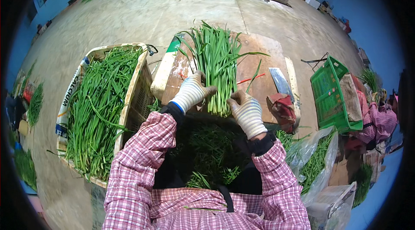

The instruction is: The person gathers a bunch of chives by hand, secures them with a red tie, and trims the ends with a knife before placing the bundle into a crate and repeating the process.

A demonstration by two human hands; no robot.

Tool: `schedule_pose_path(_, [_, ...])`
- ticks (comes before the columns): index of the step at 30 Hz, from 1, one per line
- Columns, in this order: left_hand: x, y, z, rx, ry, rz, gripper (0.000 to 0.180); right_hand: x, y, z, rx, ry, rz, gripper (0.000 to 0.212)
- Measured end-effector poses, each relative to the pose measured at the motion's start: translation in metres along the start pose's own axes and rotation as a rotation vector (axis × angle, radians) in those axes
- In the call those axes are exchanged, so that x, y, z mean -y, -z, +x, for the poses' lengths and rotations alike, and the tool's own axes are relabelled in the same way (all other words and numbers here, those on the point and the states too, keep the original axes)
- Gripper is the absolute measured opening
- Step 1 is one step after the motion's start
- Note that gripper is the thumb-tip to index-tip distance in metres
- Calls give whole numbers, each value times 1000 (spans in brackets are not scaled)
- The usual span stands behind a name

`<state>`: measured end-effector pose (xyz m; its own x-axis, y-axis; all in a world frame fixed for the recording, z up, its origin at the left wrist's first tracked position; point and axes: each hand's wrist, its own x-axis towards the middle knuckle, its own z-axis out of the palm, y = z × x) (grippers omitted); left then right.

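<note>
A bunch of garlic chives [216, 63] lies on a wooden board [261, 50], leaves pointing away from me and pale stalk ends toward me. My left hand [192, 91], in a white knitted glove, closes on the bunch's left side, its thumb across the stalks. Gloved the same way, my right hand [247, 111] has curled fingers and a thumb against the right side of the stalk ends. Just right of the bunch is a red strip [250, 79] with a loose leaf beside it. Farther right, a broad metal blade [281, 81] rests near a dark red cloth [283, 111].
On the left stands a pale crate [140, 67] heaped with loose chives [97, 109]. A green plastic crate [326, 96] and a clear bag [309, 154] of greens are on the right, near another person [380, 119]. Cut greens [212, 147] lie in the dark space below the board.
</note>
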<state>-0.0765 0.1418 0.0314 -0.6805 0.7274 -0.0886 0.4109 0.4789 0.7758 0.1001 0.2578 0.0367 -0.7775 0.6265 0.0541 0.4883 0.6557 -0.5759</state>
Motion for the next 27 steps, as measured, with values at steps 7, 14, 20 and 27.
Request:
schedule_pose_path(7, [15,-3,9,15,-5,-127,56,10,-17,-3,17,167,58,37])
schedule_pose_path(14, [24,-6,7,-58,-15,-175,59,34,-28,-16,-92,309,-162,34])
schedule_pose_path(20, [19,1,3,-32,-33,-82,50,21,-26,-16,-132,278,29,12])
schedule_pose_path(27, [17,0,3,4,-38,-169,48,36,-27,1,-82,456,-313,8])
